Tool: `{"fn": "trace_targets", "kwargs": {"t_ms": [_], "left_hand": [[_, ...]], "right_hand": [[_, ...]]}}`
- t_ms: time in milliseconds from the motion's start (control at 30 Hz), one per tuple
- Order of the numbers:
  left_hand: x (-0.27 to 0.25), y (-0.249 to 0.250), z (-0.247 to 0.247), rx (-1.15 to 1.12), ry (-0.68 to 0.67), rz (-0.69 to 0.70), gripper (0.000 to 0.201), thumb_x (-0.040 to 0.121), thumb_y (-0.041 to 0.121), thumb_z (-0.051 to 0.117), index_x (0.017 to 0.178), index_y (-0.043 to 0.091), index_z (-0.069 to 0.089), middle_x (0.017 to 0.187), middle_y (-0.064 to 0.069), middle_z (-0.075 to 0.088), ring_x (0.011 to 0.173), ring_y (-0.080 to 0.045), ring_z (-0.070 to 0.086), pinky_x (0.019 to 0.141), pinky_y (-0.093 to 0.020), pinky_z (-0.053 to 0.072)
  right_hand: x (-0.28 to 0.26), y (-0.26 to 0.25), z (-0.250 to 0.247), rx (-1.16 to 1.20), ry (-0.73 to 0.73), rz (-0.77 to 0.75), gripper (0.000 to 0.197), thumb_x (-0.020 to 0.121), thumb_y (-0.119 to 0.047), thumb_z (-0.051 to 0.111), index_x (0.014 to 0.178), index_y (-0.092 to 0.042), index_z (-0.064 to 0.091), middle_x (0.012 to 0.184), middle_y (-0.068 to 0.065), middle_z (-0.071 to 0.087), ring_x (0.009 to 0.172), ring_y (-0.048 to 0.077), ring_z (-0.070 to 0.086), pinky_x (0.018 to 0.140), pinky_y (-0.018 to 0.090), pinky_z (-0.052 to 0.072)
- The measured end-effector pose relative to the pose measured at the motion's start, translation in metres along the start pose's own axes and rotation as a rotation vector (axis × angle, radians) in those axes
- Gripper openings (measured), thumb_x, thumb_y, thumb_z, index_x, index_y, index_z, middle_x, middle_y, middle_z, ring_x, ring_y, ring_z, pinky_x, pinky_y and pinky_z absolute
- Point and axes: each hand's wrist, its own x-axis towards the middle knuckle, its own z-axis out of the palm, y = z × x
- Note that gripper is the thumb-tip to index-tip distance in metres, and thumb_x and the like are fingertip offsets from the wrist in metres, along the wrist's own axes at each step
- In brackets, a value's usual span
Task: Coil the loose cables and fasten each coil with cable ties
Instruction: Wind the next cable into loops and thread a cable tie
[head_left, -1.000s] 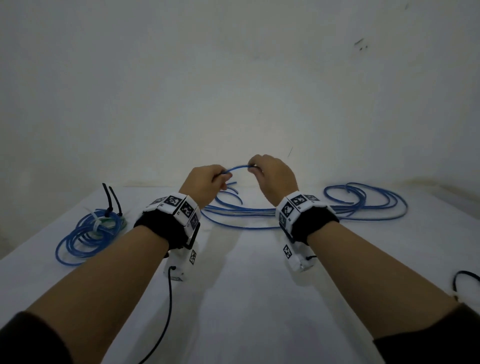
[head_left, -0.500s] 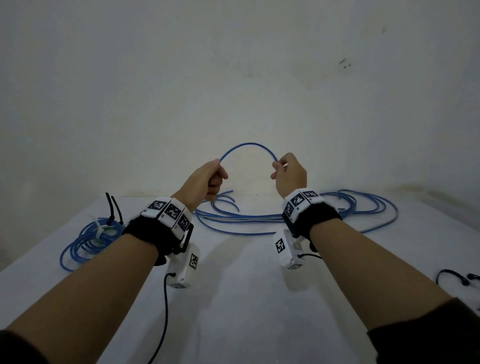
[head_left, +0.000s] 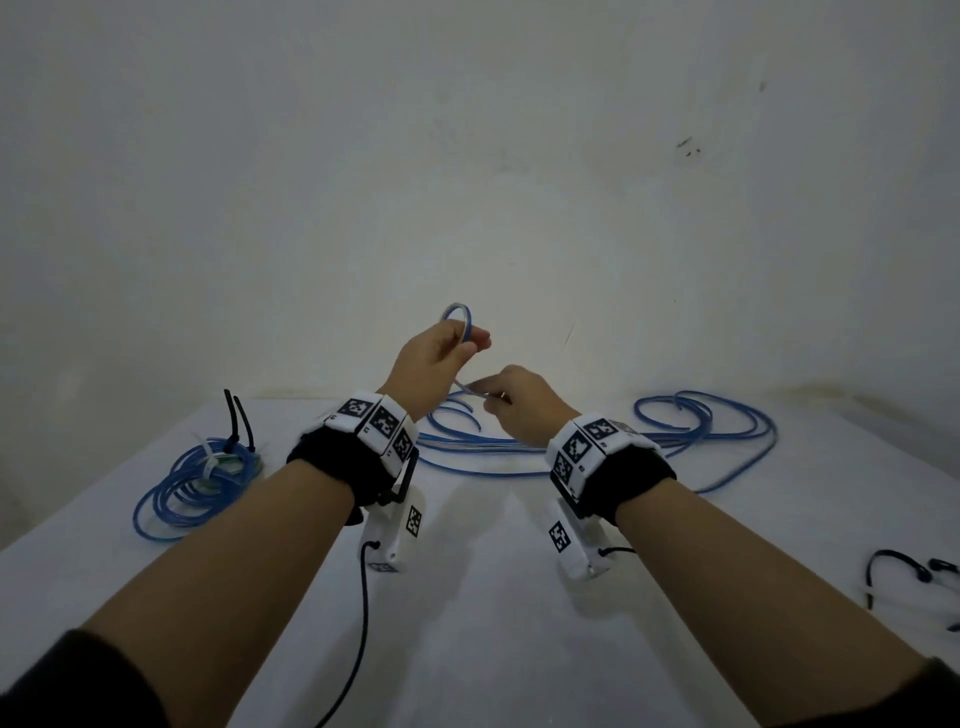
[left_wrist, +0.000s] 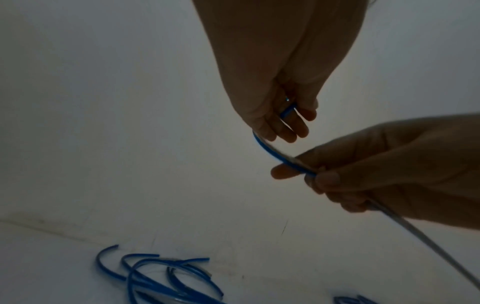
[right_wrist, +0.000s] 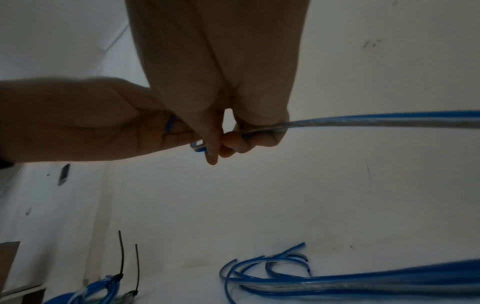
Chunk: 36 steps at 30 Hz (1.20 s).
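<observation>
Holding a blue cable (head_left: 458, 318) up above the middle of the white surface (head_left: 493, 613), toward its far edge. Left hand (head_left: 431, 361) curling its fingers round a small loop of that cable, the loop standing up above the thumb. Right hand (head_left: 519, 402), just beside and a little lower, pinching the same cable between thumb and fingers, the strand running on out past the wrist. Lying under both hands along the far edge, a spread of loose cables (head_left: 571, 447) reaching toward the far right corner. Sitting near the far left corner, a finished coil (head_left: 195, 480) bound with black cable ties (head_left: 236, 421), their tails sticking upward. Lying at the right edge, more black ties (head_left: 904, 566).
</observation>
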Motion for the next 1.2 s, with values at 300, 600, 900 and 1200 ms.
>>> {"fn": "trace_targets", "kwargs": {"t_ms": [300,600,900,1200], "left_hand": [[-0.005,-0.006,-0.005,0.421,0.131,-0.041,0.011,0.087,0.017,0.06,0.088,0.008,0.067,0.079,0.003,0.062,0.067,-0.007,0.052,0.057,-0.006,0.036],[-0.019,-0.006,-0.01,0.477,-0.141,-0.093,0.027,0.097,0.022,0.039,0.075,0.008,0.046,0.058,-0.002,0.059,0.056,-0.02,0.054,0.065,-0.033,0.042],[-0.02,-0.027,-0.015,0.209,-0.166,-0.269,0.037,0.1,0.025,0.034,0.074,0.017,0.06,0.085,-0.02,0.059,0.068,-0.024,0.044,0.069,-0.035,0.038],[-0.024,-0.01,-0.01,-0.085,-0.294,-0.346,0.05,0.101,0.038,0.025,0.077,0.006,0.055,0.042,0.012,0.03,0.037,-0.004,0.023,0.039,-0.014,0.021]], "right_hand": [[-0.013,-0.012,-0.001,0.055,0.18,-0.262,0.012,0.082,0.001,0.06,0.094,-0.001,0.062,0.089,0.012,0.065,0.07,0.014,0.048,0.068,0.019,0.036],[-0.008,-0.011,-0.001,0.149,0.363,-0.249,0.012,0.078,-0.013,0.071,0.082,-0.005,0.063,0.078,0.005,0.068,0.067,0.017,0.058,0.064,0.027,0.047],[-0.007,0.007,0.002,-0.14,0.389,-0.147,0.021,0.094,-0.018,0.045,0.097,-0.011,0.064,0.094,0.007,0.063,0.088,0.029,0.055,0.079,0.039,0.04],[-0.004,-0.002,-0.002,-0.055,0.18,-0.103,0.018,0.095,-0.021,0.047,0.096,-0.015,0.064,0.084,-0.008,0.054,0.097,0.02,0.039,0.092,0.038,0.026]]}}
